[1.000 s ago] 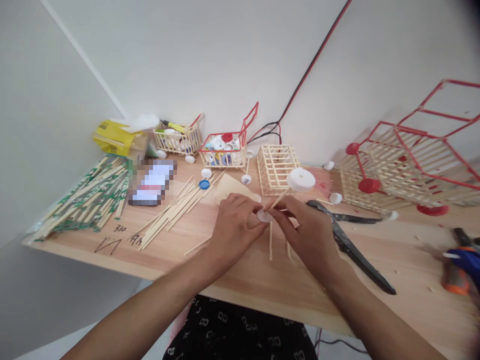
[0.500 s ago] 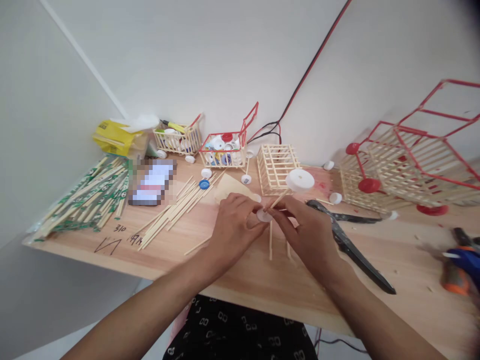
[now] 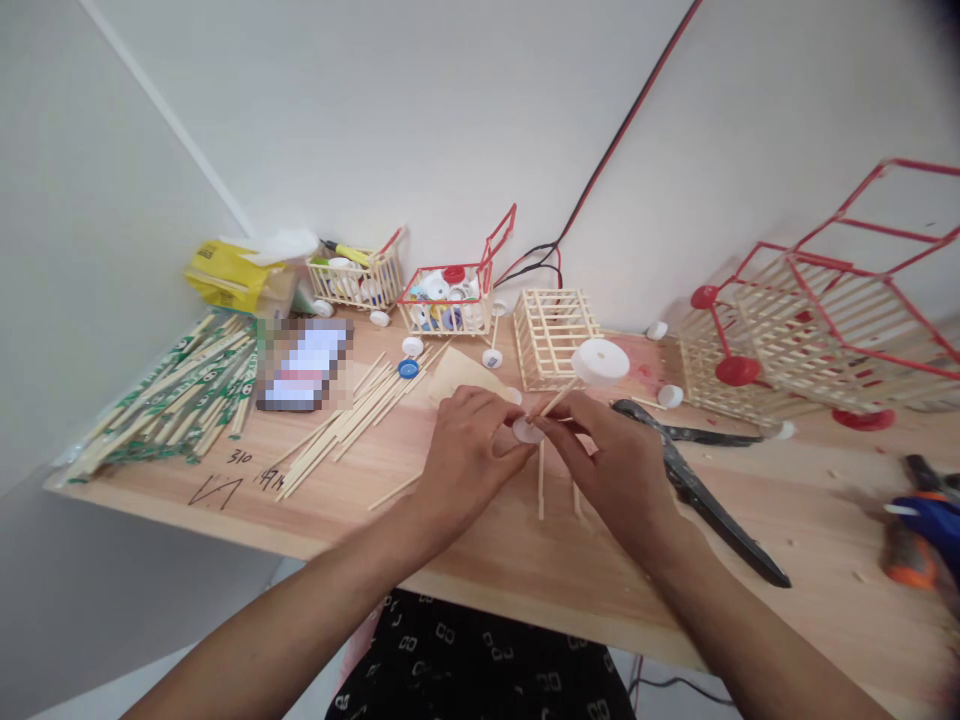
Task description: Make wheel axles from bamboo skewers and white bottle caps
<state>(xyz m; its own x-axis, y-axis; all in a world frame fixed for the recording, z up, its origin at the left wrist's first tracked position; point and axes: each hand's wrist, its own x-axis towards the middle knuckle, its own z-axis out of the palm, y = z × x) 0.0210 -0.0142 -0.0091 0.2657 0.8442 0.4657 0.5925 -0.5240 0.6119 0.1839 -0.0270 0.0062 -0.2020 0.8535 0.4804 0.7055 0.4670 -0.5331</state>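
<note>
My left hand (image 3: 469, 440) pinches a small white bottle cap (image 3: 528, 431) between thumb and fingers. Closed on a thin wooden stick (image 3: 556, 399), my right hand (image 3: 626, 460) has its fingertips right at that cap. The stick slants up to the right, and a larger white cap (image 3: 600, 361) sits at its far end. Fingers hide the exact joint between stick and small cap. Below the hands, two pale sticks (image 3: 541, 487) show over the tabletop. A bare stick basket (image 3: 555, 335) stands just behind the right hand.
Black-handled cutters (image 3: 709, 510) lie right of my right hand. Loose sticks (image 3: 330, 435), a blue cap (image 3: 408, 369), a phone (image 3: 306, 365) and bagged chopsticks (image 3: 176, 390) are leftward. A cap-filled stick cart (image 3: 448, 318) stands behind; larger red-trimmed carts (image 3: 810, 330) occupy the right.
</note>
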